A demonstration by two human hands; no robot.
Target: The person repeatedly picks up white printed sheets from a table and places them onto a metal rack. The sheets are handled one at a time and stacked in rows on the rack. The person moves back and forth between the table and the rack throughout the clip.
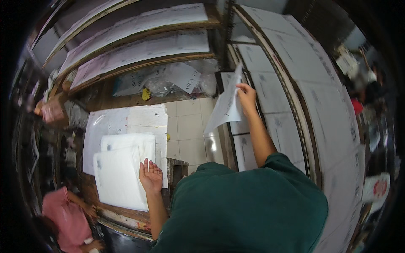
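Note:
My right hand (247,98) grips the edge of a thin white printed sheet (225,105), which hangs down at a tilt beside the right-hand rack. My left hand (151,175) is palm up with its fingers apart, holding nothing. It hovers at the right edge of a stack of white sheets (118,175) on the work table. Behind that, a second white stack (128,141) lies partly covered by the nearer one.
Long shelves (139,28) lined with printed sheets run along the back. On the right, a rack (291,97) carries more sheets in rows. Crumpled clear plastic (160,86) lies under the back shelves. A person in pink (67,217) is at lower left. Tiled floor (190,126) shows between.

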